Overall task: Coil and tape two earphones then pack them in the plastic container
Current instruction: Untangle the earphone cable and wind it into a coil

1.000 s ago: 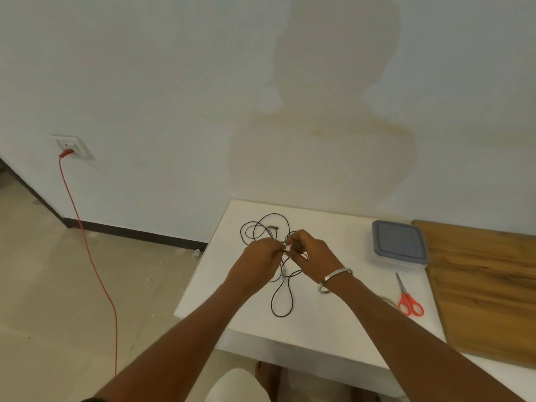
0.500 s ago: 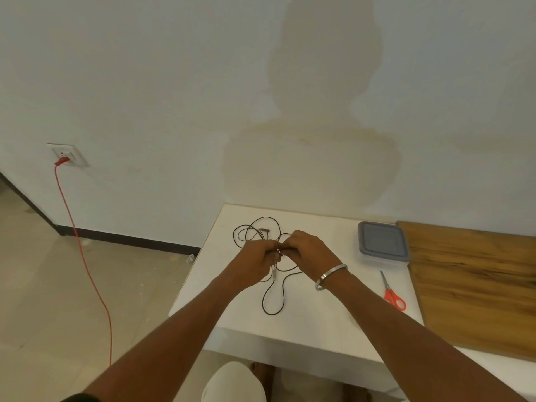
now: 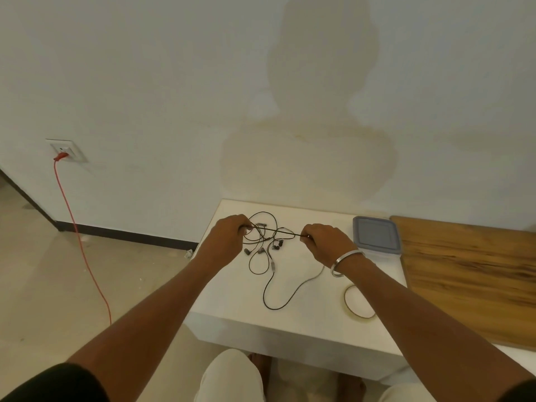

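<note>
Black earphones (image 3: 266,250) lie in a loose tangle on the white table (image 3: 232,297), several earbuds showing in the heap. My left hand (image 3: 227,236) and my right hand (image 3: 324,242) each pinch one end of a stretch of earphone cable (image 3: 275,231), pulled taut between them just above the tangle. A long loop of cable trails toward the table's front edge. The plastic container (image 3: 376,235), lid on and grey-blue, sits to the right of my right hand. A roll of clear tape (image 3: 358,304) lies flat under my right forearm.
A wooden board (image 3: 470,277) covers the surface to the right of the container. A red cord (image 3: 78,236) hangs from a wall socket down to the floor on the left. My knees and bare feet show below the table's front edge.
My hands, which were together over the tangle, have moved apart and drawn a length of cable straight between them. The scissors seen earlier are out of sight behind my right arm.
</note>
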{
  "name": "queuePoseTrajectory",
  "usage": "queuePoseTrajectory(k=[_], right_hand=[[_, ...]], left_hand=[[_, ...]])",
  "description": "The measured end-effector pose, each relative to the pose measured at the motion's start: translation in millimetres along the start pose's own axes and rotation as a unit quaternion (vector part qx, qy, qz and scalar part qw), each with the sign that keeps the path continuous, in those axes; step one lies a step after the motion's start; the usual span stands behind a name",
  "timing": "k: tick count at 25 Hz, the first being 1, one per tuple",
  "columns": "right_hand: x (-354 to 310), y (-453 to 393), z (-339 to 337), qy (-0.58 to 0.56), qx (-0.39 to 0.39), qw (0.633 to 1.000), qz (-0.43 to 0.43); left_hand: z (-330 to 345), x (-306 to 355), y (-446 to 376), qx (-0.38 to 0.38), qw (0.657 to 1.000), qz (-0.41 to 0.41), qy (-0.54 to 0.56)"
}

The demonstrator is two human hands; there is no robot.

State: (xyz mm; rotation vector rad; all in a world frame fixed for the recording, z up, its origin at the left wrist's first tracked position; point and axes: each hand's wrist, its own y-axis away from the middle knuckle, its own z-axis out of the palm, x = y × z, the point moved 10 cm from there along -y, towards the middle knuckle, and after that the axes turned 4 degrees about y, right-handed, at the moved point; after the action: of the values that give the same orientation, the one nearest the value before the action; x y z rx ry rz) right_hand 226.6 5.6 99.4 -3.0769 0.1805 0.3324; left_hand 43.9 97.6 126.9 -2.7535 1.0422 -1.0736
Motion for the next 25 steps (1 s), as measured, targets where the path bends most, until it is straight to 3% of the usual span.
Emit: queuePoseTrajectory(k=[3, 7, 13, 16, 18, 21, 23, 25], right_hand=[[8.4, 2.6, 1.0, -0.015, -0.016, 1.0, 0.003], [8.4, 2.0, -2.3, -0.21, -0.032, 0.977, 0.026], [2.8, 11.5, 15.4, -0.492, -0.118, 0.853, 0.126], [1.2, 11.6, 19.6, -0.554, -0.096, 0.814, 0.145], [1.6, 8.5, 22.3, -0.583, -0.075, 0.795, 0.15], [5.2, 5.3, 22.9, -0.574, -0.051, 0.804, 0.148], [7.4, 5.8, 23.1, -0.552, -0.045, 0.82, 0.144], [9.6, 5.5, 24.9, -0.548, -0.039, 0.823, 0.142]], left_hand=[[0.6, -12.9, 3.9, -0.013, 0.999, -0.021, -0.023], [14.6, -26.0, 7.8, -0.033, 0.997, -0.053, -0.045], [31.2, -8.0, 8.1, -0.04, 0.991, -0.106, -0.071], [41.7, 14.4, 10.7, -0.027, 0.992, -0.116, 0.035], [59.5, 21.9, 17.7, -0.05, 0.959, -0.171, 0.221], [106.9, 41.1, 39.8, -0.225, 0.825, -0.259, 0.45], [115.4, 47.7, 46.0, -0.256, 0.799, -0.252, 0.481], [112.1, 41.2, 42.7, -0.215, 0.813, -0.24, 0.486]])
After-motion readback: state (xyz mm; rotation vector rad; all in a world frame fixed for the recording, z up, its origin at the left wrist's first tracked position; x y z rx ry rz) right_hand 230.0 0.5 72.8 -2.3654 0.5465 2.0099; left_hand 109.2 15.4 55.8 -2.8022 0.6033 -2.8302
